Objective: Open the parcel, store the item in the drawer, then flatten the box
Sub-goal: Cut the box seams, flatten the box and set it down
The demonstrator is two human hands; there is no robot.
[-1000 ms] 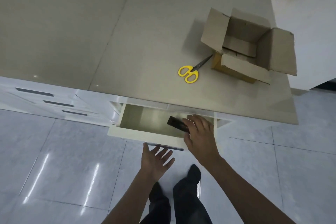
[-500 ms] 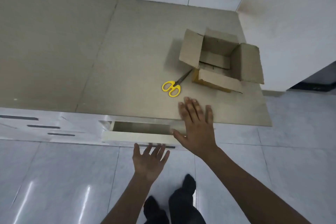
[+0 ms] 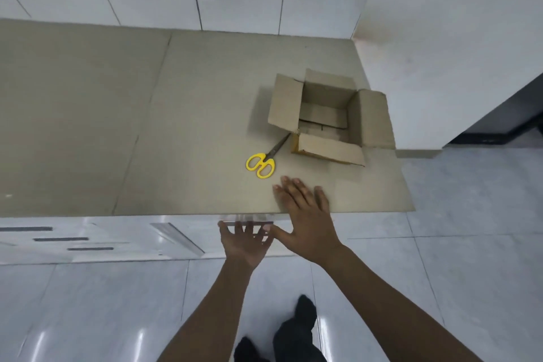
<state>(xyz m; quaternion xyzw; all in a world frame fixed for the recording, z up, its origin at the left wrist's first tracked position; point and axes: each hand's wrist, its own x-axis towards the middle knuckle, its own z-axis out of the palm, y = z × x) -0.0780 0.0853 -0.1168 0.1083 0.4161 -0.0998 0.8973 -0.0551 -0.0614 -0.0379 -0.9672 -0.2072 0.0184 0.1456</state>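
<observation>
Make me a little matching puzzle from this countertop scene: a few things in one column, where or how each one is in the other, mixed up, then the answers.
Things:
1. cardboard box
2. scissors
3. left hand
4. right hand

Descriptions:
A. fingers spread against the cabinet front below the counter edge
B. lying flat on the counter, yellow handles toward the person
C. standing on the counter with its flaps open
D. open palm-down over the counter's near edge

Pairs: 1-C, 2-B, 3-A, 4-D

Scissors point(image 3: 262, 161) lie on counter point(image 3: 147, 126), left of box point(image 3: 329, 121).
</observation>
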